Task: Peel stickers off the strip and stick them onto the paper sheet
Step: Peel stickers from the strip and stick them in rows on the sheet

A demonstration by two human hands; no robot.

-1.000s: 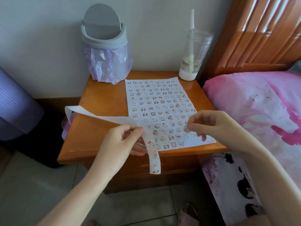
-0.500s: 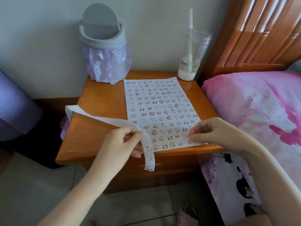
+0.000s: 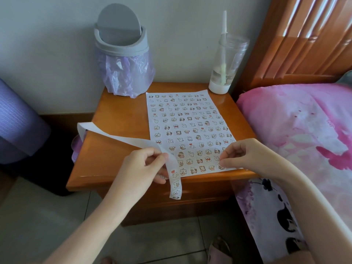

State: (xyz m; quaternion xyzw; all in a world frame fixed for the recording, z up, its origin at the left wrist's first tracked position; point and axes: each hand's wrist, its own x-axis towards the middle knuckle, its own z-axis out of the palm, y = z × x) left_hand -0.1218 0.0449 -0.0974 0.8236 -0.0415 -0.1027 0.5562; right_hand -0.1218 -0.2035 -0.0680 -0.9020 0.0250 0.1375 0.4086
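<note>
Since a second ago the right hand (image 3: 253, 157) has dropped from above the paper sheet (image 3: 190, 119) to its near right corner, and the left hand (image 3: 141, 168) has sunk a little with the strip (image 3: 122, 139). The right thumb and forefinger are pinched together against the sheet, seemingly on a sticker, though it is hidden under the fingertips. The left hand pinches the strip where it bends. One end trails over the nightstand (image 3: 114, 149) edge. The other hangs down in front, with a few unpeeled stickers (image 3: 175, 184) on it. The sheet lies flat on the nightstand, nearly filled with rows, so this looks like one of the last gaps. To place it well, I would lay one edge down first, in line with the bottom row, then smooth across before letting go, while keeping the strip clear of the sheet. At the back, the grey swing-lid bin (image 3: 122, 46) has a purple liner (image 3: 125, 73). Its contents cannot be seen. The clear tumbler (image 3: 226, 60) holds a straw (image 3: 224, 21) and a little pale liquid at the bottom.
</note>
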